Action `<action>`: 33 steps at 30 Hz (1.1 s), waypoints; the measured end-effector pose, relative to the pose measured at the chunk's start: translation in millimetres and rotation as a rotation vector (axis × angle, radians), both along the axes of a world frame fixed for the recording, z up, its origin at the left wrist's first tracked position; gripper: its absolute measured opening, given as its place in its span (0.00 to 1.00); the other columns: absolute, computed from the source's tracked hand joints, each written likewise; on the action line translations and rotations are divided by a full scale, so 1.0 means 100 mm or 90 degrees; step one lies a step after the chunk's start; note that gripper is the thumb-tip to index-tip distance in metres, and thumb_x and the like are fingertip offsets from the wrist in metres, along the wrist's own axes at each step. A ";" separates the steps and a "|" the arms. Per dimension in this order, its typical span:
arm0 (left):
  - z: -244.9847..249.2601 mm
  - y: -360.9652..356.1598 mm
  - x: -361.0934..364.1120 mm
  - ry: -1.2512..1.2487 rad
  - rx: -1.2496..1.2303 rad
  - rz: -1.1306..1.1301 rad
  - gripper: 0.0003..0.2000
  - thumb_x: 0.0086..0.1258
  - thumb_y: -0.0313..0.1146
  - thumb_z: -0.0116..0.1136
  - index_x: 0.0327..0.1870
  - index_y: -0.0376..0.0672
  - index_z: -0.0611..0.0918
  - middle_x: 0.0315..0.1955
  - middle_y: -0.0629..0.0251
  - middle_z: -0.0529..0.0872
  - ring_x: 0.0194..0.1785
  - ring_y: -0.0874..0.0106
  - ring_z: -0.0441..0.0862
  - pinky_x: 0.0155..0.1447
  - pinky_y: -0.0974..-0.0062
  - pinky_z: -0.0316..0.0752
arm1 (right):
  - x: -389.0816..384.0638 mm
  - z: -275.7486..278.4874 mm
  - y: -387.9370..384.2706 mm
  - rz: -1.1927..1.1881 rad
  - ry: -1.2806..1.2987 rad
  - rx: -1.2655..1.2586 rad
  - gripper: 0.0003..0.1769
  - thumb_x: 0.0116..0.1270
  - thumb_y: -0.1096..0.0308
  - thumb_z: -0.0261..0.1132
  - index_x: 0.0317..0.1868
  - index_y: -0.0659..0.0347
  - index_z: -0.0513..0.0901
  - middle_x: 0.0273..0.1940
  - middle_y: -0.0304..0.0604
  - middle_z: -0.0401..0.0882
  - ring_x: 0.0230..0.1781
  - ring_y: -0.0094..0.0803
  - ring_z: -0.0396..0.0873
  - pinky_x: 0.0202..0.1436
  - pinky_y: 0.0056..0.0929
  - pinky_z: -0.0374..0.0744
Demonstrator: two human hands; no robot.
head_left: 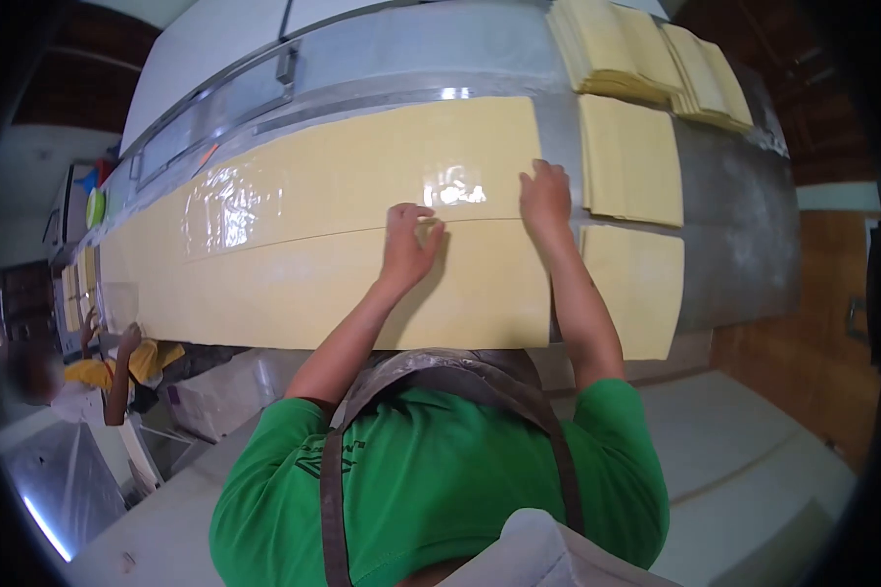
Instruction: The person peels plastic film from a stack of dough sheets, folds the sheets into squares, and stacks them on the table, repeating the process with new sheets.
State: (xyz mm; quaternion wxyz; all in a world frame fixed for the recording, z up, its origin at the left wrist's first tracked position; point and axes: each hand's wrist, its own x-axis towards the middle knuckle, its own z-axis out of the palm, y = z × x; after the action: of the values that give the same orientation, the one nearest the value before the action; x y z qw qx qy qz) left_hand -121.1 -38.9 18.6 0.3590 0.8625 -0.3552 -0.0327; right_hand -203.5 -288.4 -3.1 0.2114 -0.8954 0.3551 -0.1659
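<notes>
A long pale yellow sheet, apparently dough (362, 284), lies along the metal table, with a lengthwise seam across it. Its far half (352, 176) is glossy and wrinkled in places, as if film lay over it. My left hand (411, 247) rests at the seam, its thumb and fingers curled toward each other; whatever is between them is too small to make out. At the sheet's right end, my right hand (546, 201) touches the edge with its fingers slightly apart, nothing visible in them.
Folded stacks of yellow sheets (631, 161) lie to the right, with another stack (617, 49) farther back. One flat piece (631, 289) sits nearer me. The metal table (734, 225) extends rightward. Another person's hand (130, 338) is at the far left end of the sheet.
</notes>
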 end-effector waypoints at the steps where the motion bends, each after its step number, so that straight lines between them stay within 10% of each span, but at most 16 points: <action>1: 0.00 0.19 0.11 0.036 0.024 0.040 0.15 0.68 0.38 0.66 0.50 0.41 0.80 0.52 0.54 0.76 0.55 0.61 0.77 0.51 0.66 0.77 | 0.04 -0.02 -0.02 0.011 -0.001 -0.001 0.25 0.68 0.56 0.64 0.54 0.71 0.78 0.47 0.61 0.81 0.51 0.54 0.78 0.57 0.47 0.76; 12: 0.33 1.44 1.29 0.404 -0.084 0.206 0.19 0.78 0.42 0.55 0.35 0.32 0.85 0.26 0.61 0.88 0.29 0.76 0.87 0.33 0.79 0.79 | 0.34 0.21 -0.02 -0.218 0.106 0.029 0.12 0.64 0.61 0.64 0.37 0.61 0.86 0.40 0.53 0.87 0.43 0.53 0.84 0.48 0.48 0.80; 14: 0.13 1.57 1.48 0.249 -0.416 0.118 0.22 0.79 0.44 0.54 0.33 0.31 0.85 0.20 0.62 0.85 0.21 0.75 0.84 0.28 0.80 0.77 | 0.45 0.24 0.09 -0.245 0.128 -0.022 0.11 0.63 0.62 0.64 0.38 0.60 0.86 0.39 0.53 0.87 0.42 0.53 0.84 0.47 0.48 0.80; 20: 0.43 1.59 2.20 0.552 0.007 0.098 0.26 0.77 0.53 0.54 0.44 0.31 0.84 0.35 0.54 0.88 0.34 0.70 0.88 0.42 0.75 0.84 | 1.26 0.90 1.23 -0.104 0.099 -0.090 0.06 0.64 0.71 0.63 0.40 0.63 0.81 0.39 0.54 0.86 0.44 0.53 0.84 0.47 0.50 0.80; 25: 0.13 0.96 2.33 1.047 -0.279 -0.048 0.28 0.78 0.52 0.52 0.61 0.31 0.75 0.47 0.52 0.85 0.47 0.69 0.85 0.51 0.70 0.82 | 1.69 1.17 2.08 0.014 0.004 0.026 0.14 0.68 0.61 0.65 0.46 0.62 0.81 0.44 0.56 0.85 0.47 0.54 0.82 0.53 0.49 0.78; 30: -0.17 0.88 2.19 0.807 -0.261 -0.051 0.32 0.71 0.43 0.64 0.69 0.33 0.67 0.48 0.55 0.85 0.51 0.62 0.84 0.55 0.69 0.80 | 1.67 0.62 1.73 -0.059 0.277 -0.023 0.23 0.68 0.56 0.66 0.52 0.67 0.78 0.47 0.57 0.84 0.51 0.55 0.81 0.55 0.49 0.77; 33: 0.10 1.08 2.02 0.233 -0.050 -0.013 0.35 0.60 0.39 0.73 0.68 0.39 0.72 0.61 0.48 0.74 0.64 0.55 0.76 0.63 0.62 0.76 | 1.66 0.53 1.72 -0.092 0.258 -0.031 0.23 0.68 0.55 0.66 0.52 0.67 0.79 0.44 0.57 0.84 0.49 0.56 0.81 0.54 0.49 0.78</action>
State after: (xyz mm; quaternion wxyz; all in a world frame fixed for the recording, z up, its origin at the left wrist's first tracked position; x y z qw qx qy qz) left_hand 80.7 69.1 28.8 0.4506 0.8238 -0.2940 -0.1787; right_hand -37.2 -116.8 49.4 0.1012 -0.8876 0.4493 -0.0055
